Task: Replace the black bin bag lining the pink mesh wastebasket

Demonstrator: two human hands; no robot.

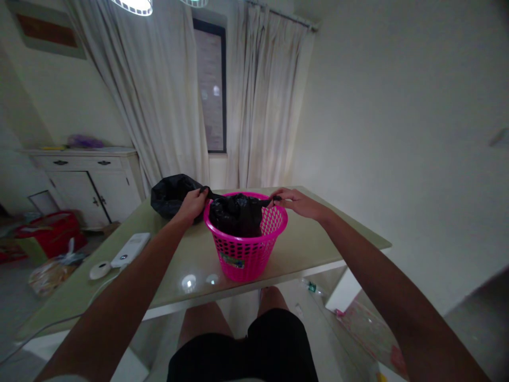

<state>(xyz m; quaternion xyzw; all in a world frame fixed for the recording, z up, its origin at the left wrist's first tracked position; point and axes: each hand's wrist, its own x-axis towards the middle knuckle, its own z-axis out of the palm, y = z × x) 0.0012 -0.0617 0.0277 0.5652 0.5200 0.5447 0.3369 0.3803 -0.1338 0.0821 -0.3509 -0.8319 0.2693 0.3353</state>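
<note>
A pink perforated basket point(246, 261) stands upright near the front edge of the table. Inside its upper part lies a bunched black plastic bag point(238, 216). My left hand point(194, 203) is closed on the bag's left end, above the basket's left rim. At the right rim, my right hand point(292, 201) pinches the opposite end, with the plastic stretched between both hands. Behind my left hand sits a second black item point(170, 196), round and open at the top, lined with black plastic.
The greenish table point(310, 244) holds a white power strip point(131, 249), a small round white object point(100, 270) and a cable at the left. A white cabinet point(79, 185) and red bag point(59, 233) are farther left. Curtains hang behind.
</note>
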